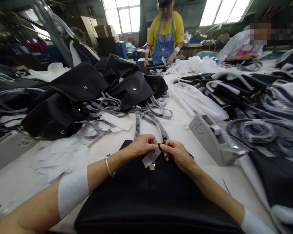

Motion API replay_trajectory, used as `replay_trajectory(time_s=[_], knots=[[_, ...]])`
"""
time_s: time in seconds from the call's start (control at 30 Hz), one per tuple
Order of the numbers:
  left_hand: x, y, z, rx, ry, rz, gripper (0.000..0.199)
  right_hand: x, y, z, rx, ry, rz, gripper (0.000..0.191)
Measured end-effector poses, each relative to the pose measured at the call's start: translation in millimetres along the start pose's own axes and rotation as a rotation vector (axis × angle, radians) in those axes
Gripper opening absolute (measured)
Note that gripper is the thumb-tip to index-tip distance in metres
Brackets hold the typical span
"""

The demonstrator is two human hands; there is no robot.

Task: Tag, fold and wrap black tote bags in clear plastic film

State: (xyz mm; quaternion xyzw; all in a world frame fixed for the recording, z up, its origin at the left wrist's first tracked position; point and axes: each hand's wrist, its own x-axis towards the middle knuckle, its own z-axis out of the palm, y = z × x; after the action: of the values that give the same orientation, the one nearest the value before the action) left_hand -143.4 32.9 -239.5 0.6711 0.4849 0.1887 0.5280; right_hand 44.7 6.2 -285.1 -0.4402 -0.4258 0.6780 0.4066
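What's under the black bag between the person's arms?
The black bag rests on a white work surface, which shows along both sides. What lies directly beneath the bag is covered and cannot be seen.

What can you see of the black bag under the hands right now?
The black bag lies flat on the white-covered table. Its smooth surface looks like leather, and its near end runs out of view. A small gold-coloured metal fitting sits near its top edge, where the left hand and right hand pinch a strap end. A clear plastic film hangs over the bag from there.
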Motion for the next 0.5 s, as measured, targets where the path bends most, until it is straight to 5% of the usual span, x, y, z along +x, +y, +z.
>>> replay_trajectory(time_s=[0.13,0.27,0.5], knots=[[-1,8,-2.9,0.162,-0.008,0.043,0.013,0,-5,1,-0.039,-0.038,0.016,0.034],[3,4,2.8,0.060,-0.001,0.049,0.017,0,-6,2,-0.082,-0.047,0.030,0.035],[12,-6,20.0,0.120,0.204,0.031,0.018,4,-2,1,-0.032,-0.003,0.016,0.041]])
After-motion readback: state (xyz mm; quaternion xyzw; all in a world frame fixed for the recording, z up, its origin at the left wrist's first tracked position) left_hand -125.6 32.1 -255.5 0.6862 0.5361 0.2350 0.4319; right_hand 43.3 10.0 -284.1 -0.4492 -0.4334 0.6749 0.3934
